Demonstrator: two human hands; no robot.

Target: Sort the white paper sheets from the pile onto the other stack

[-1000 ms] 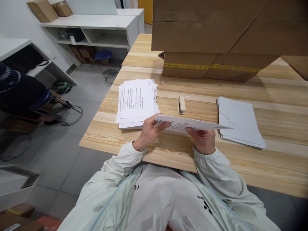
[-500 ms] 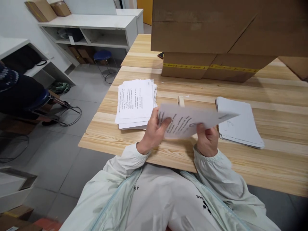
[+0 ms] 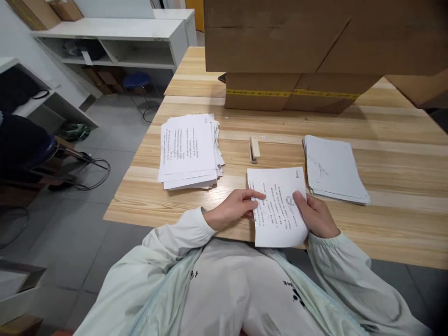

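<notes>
While the left hand lies loosely spread over the sheet, the right hand pinches it near the surface's front edge.

Cardboard boxes stacked at the far side of the desk, the lower tier banded with yellow tape; a small dark object, partly hidden, lies beside them. Upper left: white shelving unit bearing two cartons, with a blue round stool before it on grey floor tiles. Left margin: person in dark clothing, seated, partly cut off; behind, a green crumpled item on the floor.
</notes>
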